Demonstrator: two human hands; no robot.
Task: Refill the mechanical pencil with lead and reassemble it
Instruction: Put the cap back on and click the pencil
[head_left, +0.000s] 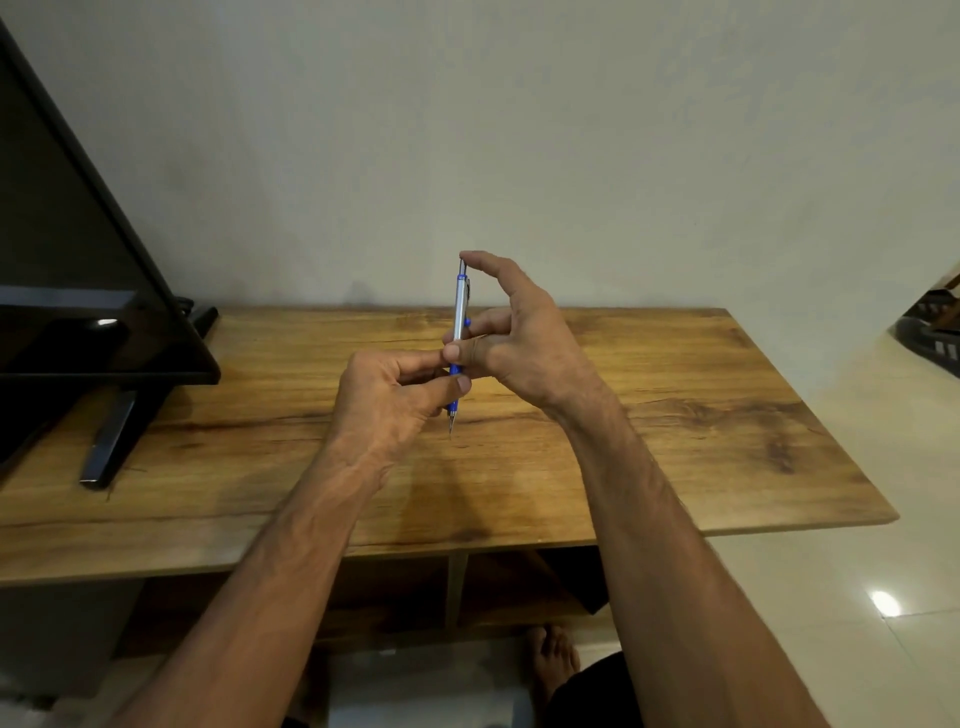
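Note:
A silver and blue mechanical pencil (460, 312) stands nearly upright above the wooden table (675, 415), its tip pointing down. My left hand (389, 395) pinches its blue grip between thumb and fingers. My right hand (519, 332) is at the upper part: the index fingertip rests on the thin top end, and the other fingers touch the barrel near a small blue piece. Whether a lead is in the fingers is too small to tell.
A black flat screen (78, 260) on its stand (111, 441) occupies the table's left side. A pale wall rises behind. Open shelves lie under the tabletop, and a bare foot (550, 660) rests on the tiled floor below.

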